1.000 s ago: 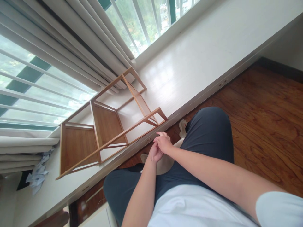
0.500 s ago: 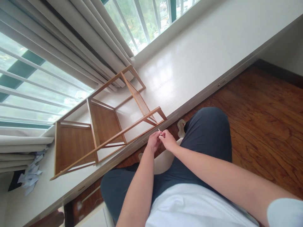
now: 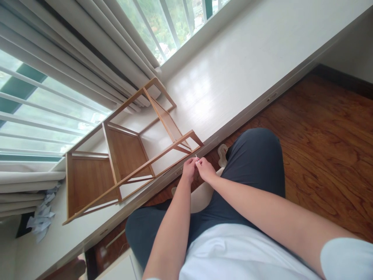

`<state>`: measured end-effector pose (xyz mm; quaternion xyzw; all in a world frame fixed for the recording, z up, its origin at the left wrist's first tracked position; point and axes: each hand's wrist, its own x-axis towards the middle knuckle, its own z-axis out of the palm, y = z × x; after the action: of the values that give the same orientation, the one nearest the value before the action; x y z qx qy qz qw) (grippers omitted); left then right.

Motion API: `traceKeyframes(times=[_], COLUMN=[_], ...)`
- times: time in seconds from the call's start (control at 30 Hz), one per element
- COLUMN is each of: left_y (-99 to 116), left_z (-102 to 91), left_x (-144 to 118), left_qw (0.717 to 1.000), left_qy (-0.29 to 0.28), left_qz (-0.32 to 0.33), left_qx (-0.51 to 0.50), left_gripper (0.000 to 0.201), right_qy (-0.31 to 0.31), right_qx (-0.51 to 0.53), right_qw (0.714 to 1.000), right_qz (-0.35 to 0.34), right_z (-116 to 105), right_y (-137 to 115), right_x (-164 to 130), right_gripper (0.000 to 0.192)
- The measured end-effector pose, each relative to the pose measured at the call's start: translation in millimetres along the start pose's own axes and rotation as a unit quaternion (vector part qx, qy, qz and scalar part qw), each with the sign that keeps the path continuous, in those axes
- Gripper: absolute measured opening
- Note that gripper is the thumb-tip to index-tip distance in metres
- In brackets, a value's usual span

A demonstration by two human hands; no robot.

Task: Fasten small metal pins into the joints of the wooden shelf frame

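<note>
A light-brown wooden shelf frame (image 3: 122, 155) lies on its side on the white window ledge (image 3: 233, 70), beside grey curtains (image 3: 87, 50). Just right of its near corner, the left hand (image 3: 189, 170) and right hand (image 3: 206, 170) meet above the person's knees, fingertips pinched together on a tiny pale, thin object (image 3: 196, 158) too small to identify.

The scene is taken by a single head-worn camera, aimed forward and steeply down with the frame tilted. The lap and both forearms are seen close at the bottom; the white window ledge (image 3: 233, 74) and wooden shelf frame (image 3: 125, 151) lie just beyond.
</note>
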<state>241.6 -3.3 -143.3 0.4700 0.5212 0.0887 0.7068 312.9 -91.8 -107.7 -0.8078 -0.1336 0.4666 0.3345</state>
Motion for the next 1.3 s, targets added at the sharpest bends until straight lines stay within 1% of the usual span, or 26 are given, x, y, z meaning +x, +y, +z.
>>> traceKeyframes(times=[0.1,0.33,0.67,1.0,1.17,1.3], left_y=[-0.9,-1.4,-8.4,-3.1,-3.0,-4.4], left_z=[-0.4,0.5,-0.5,0.0,1.5,2.6], left_x=[0.6,1.0,0.1,-2.3,-2.9,-3.5], left_qw=[1.0,0.999,0.999,0.998,0.998,0.998], left_qy=[-0.009,0.006,0.008,0.019,0.033,0.038], left_qz=[0.016,0.051,0.045,0.049,0.056,0.051], left_qx=[-0.007,-0.003,-0.016,-0.015,-0.011,-0.013], left_gripper=[0.04,0.033,0.031,0.034,0.034,0.039], right_qy=[0.0,0.009,0.009,0.014,0.02,0.018], right_qx=[0.005,0.016,0.023,0.033,0.039,0.06], right_qw=[1.0,1.0,1.0,0.999,0.999,0.998], right_qz=[0.0,-0.007,-0.005,-0.015,-0.016,-0.017], right_z=[0.4,2.9,6.8,9.9,11.1,11.8], right_y=[-0.7,1.3,5.4,7.6,9.7,11.6], right_x=[0.2,3.0,5.0,9.3,11.5,13.2], right_gripper=[0.019,0.017,0.019,0.019,0.019,0.019])
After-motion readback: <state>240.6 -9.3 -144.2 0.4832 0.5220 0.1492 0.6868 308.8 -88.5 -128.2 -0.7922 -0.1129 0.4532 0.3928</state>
